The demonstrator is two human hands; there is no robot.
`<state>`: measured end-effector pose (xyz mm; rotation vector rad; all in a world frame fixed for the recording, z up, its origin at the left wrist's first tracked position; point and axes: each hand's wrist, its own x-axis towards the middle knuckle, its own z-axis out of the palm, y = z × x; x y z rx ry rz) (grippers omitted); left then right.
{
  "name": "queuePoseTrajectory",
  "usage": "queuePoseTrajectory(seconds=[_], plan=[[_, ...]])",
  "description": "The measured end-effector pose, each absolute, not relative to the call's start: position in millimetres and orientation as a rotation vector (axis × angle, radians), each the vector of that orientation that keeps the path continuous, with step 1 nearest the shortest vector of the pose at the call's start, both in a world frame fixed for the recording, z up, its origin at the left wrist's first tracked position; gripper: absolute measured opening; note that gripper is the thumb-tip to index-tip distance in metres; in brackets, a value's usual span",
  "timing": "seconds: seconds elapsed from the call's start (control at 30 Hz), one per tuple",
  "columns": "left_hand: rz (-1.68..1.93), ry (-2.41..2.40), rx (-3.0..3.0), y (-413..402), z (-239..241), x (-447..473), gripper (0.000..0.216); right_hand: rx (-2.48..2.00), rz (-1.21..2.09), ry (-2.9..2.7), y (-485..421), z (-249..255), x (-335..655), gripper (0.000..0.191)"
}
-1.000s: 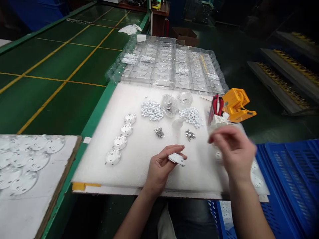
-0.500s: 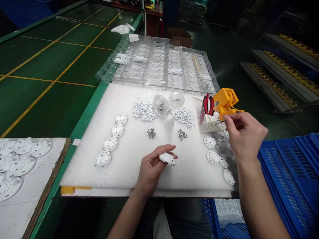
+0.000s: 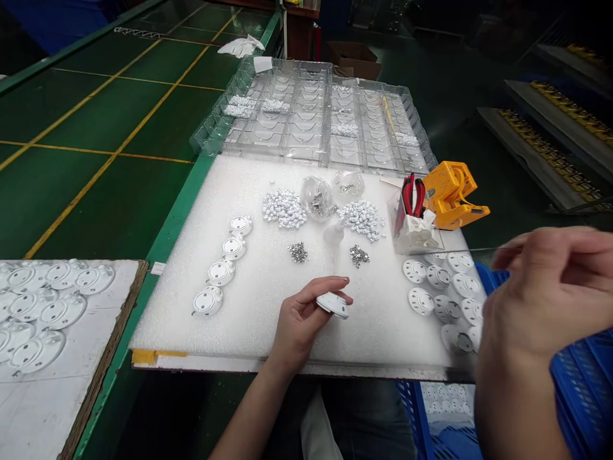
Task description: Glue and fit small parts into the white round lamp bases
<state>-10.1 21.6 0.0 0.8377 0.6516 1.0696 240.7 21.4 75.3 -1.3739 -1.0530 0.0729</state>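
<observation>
My left hand (image 3: 306, 319) rests on the white foam board (image 3: 239, 319) and pinches a small round white disc (image 3: 334, 305) between thumb and fingers. My right hand (image 3: 541, 294) is raised close to the camera at the right and is blurred. Its fingers are pinched on a thin rod (image 3: 460, 250) that points left toward a clear cup (image 3: 412, 230). Below that hand, several white discs (image 3: 440, 294) lie on the board. A row of several more discs (image 3: 221, 271) lies left of my left hand.
Piles of small white parts (image 3: 285, 207), metal bits (image 3: 297, 252) and clear bags (image 3: 317, 198) lie mid-board. The clear cup holds red pliers beside a yellow tool (image 3: 453, 195). Clear compartment trays (image 3: 316, 115) stand behind. A blue crate (image 3: 584, 383) is at right, another board of discs (image 3: 43, 313) at left.
My right hand swung from over the board out to the cup, then back toward the camera at the right, now with a thin rod. The left hand kept still with its disc.
</observation>
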Motion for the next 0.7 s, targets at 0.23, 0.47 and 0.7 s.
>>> queuePoseTrajectory(seconds=[0.23,0.47,0.7], plan=[[1.071,0.647,0.814,21,0,-10,0.021,-1.312,0.159,-1.021,30,59,185,0.030],[1.063,0.660,0.851,21,0,-10,0.024,-1.362,0.236,-1.038,31,56,181,0.033],[1.059,0.660,0.868,22,0,-10,0.025,-1.357,0.253,-1.053,33,56,176,0.032]])
